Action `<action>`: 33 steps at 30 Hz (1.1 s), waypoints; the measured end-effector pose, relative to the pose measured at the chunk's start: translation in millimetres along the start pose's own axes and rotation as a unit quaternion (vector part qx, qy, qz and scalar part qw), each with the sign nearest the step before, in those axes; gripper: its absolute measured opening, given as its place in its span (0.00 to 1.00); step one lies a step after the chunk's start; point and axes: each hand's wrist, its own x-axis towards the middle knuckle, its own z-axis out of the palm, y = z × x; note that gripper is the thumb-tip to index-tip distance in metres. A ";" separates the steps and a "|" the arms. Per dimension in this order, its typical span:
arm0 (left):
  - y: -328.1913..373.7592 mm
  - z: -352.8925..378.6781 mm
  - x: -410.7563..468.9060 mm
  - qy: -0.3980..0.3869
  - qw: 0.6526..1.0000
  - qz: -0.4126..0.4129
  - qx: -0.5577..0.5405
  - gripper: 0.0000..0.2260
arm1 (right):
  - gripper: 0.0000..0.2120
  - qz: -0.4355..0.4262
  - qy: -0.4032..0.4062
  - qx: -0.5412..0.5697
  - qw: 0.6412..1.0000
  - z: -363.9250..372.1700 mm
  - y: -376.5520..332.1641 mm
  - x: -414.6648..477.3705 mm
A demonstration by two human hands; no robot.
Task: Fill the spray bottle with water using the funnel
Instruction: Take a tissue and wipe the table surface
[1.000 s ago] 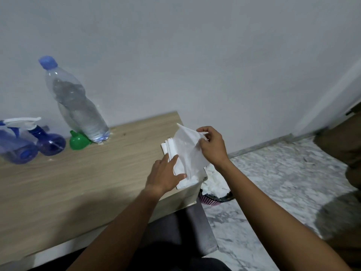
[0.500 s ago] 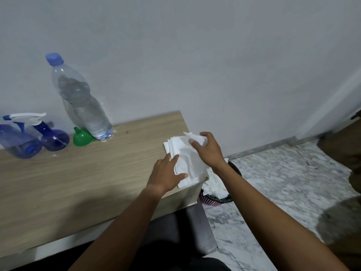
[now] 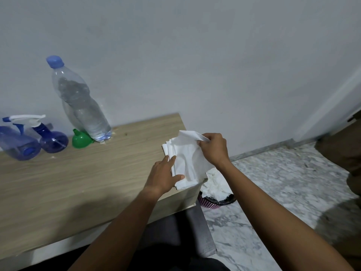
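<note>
A blue spray bottle (image 3: 52,138) with a white trigger head stands at the far left of the wooden table (image 3: 82,182). A second blue bottle (image 3: 17,145) lies beside it. The green funnel (image 3: 81,139) lies against a clear water bottle (image 3: 80,106) with a blue cap. At the table's right corner sits a stack of white tissues (image 3: 185,163). My left hand (image 3: 164,176) presses flat on the stack. My right hand (image 3: 214,148) pinches the top tissue's corner and lifts it.
A pink waste basket (image 3: 210,203) with a black liner and crumpled white tissues stands on the marble floor just right of the table. A grey wall runs behind. A dark chair seat is below the table edge. Something brown stands at the far right.
The view has shifted slightly. My right hand dropped onto the stack, then lifted a tissue corner again. My left hand stayed on the stack.
</note>
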 end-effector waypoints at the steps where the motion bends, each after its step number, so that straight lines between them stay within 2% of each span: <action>1: 0.2 -0.3 0.5 -0.001 1.000 0.001 0.000 0.37 | 0.10 -0.006 0.002 0.013 1.000 -1.5 -2.7 -0.6; 8: -0.5 -1.4 0.5 0.000 0.999 0.038 0.005 0.43 | 0.12 -0.068 0.004 0.027 0.997 -8.9 -18.2 -1.0; 15: -3.6 -1.2 2.8 -0.034 0.998 0.026 0.042 0.33 | 0.16 -0.116 0.004 0.019 0.993 -18.4 -31.0 4.6; 19: -8.6 -0.4 6.1 -0.034 0.998 0.023 0.040 0.34 | 0.20 -0.135 0.018 0.039 0.990 -32.5 -48.7 10.9; 22: -12.4 -3.4 5.0 -0.044 0.999 0.022 0.010 0.36 | 0.17 -0.134 -0.007 0.077 0.988 -41.8 -62.9 14.6; 24: -17.6 -8.8 2.6 -0.049 0.997 0.019 -0.049 0.38 | 0.14 -0.130 -0.025 0.103 0.986 -41.3 -70.9 15.5; 27: -32.3 -21.0 -2.9 -0.036 0.993 0.011 -0.110 0.40 | 0.13 -0.139 -0.051 0.127 0.981 -26.0 -83.0 13.1; 33: -95.7 -57.9 -30.0 0.018 0.991 -0.044 -0.128 0.35 | 0.12 -0.165 -0.115 0.130 0.971 54.8 -117.1 -7.6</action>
